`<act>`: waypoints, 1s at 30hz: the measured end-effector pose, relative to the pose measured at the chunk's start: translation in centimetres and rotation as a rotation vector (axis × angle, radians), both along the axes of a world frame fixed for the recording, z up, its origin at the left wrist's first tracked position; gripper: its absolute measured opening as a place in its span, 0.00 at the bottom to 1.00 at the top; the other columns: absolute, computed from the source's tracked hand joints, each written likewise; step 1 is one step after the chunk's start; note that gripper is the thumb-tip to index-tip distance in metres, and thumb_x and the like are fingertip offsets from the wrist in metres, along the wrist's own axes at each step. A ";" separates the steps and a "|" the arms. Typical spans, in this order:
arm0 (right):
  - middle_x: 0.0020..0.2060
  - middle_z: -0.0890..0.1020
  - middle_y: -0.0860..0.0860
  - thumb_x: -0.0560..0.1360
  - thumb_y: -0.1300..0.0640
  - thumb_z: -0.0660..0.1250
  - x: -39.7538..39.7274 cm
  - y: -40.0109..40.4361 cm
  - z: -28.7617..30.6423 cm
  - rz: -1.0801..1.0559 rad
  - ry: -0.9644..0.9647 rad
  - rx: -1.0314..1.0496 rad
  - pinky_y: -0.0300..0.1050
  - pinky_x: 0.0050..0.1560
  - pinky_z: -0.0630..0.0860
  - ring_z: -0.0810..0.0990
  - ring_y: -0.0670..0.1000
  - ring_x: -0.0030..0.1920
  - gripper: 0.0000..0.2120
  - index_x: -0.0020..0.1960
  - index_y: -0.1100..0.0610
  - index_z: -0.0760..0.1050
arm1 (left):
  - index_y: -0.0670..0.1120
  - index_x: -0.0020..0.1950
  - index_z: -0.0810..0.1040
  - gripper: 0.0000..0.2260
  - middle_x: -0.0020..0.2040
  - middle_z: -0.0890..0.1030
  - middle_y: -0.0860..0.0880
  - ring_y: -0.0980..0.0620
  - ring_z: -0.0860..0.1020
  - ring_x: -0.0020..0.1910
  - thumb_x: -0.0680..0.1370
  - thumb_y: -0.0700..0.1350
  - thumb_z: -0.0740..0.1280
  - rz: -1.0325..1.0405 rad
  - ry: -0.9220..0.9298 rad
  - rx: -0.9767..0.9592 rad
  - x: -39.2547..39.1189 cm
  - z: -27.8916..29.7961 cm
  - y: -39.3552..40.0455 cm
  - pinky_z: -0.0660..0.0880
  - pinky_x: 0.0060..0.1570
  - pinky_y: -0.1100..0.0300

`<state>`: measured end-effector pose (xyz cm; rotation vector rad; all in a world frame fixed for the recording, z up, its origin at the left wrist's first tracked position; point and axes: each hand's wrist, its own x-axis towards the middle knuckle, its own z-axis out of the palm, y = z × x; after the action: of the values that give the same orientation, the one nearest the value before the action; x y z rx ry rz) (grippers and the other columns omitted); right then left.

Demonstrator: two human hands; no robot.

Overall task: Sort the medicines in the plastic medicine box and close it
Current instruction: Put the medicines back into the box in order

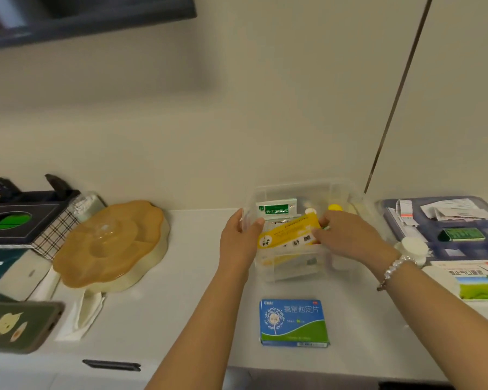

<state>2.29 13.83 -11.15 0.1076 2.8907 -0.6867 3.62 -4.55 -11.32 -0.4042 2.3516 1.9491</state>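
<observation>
Two grips: left hand (pixel 238 240) on box (pixel 290 273) (clear), right hand (pixel 347 237) pinching yellow packet (pixel 288 235).

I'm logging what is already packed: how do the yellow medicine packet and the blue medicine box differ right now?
The yellow medicine packet is inside the clear plastic medicine box, tilted; the blue medicine box lies flat on the counter in front of it. The yellow packet is gripped by the right hand; the blue box is untouched. Both carry printed labels.

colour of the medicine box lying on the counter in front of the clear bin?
Blue with a green band, white dandelion print: medicine box, head view.
</observation>
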 end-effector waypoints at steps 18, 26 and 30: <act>0.28 0.72 0.45 0.78 0.49 0.55 1.8 1.4 1.4 0.082 0.202 -0.266 0.38 0.31 0.62 0.71 0.44 0.31 0.18 0.30 0.48 0.68 | 0.45 0.71 0.65 0.24 0.71 0.69 0.47 0.49 0.67 0.69 0.77 0.50 0.64 0.074 0.135 -0.213 0.9 0.5 1.2 0.63 0.70 0.52; 0.43 0.83 0.46 0.76 0.55 0.62 6.6 5.5 2.2 -0.034 0.450 -0.479 0.28 0.40 0.71 0.79 0.42 0.43 0.09 0.54 0.48 0.78 | 0.48 0.60 0.75 0.12 0.62 0.75 0.52 0.54 0.70 0.65 0.76 0.44 0.65 -0.041 0.449 -0.308 4.3 2.0 6.6 0.61 0.70 0.54; 0.38 0.82 0.46 0.74 0.57 0.65 8.6 8.6 2.1 -0.129 0.499 -0.434 0.23 0.37 0.70 0.79 0.40 0.39 0.07 0.49 0.47 0.78 | 0.52 0.54 0.78 0.08 0.51 0.74 0.65 0.69 0.70 0.53 0.76 0.45 0.66 -0.163 0.463 -0.178 6.0 1.7 9.9 0.63 0.54 0.78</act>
<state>10.84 22.40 -9.06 0.0750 3.1118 -1.5404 9.62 5.39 -9.59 0.2597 2.7331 1.9263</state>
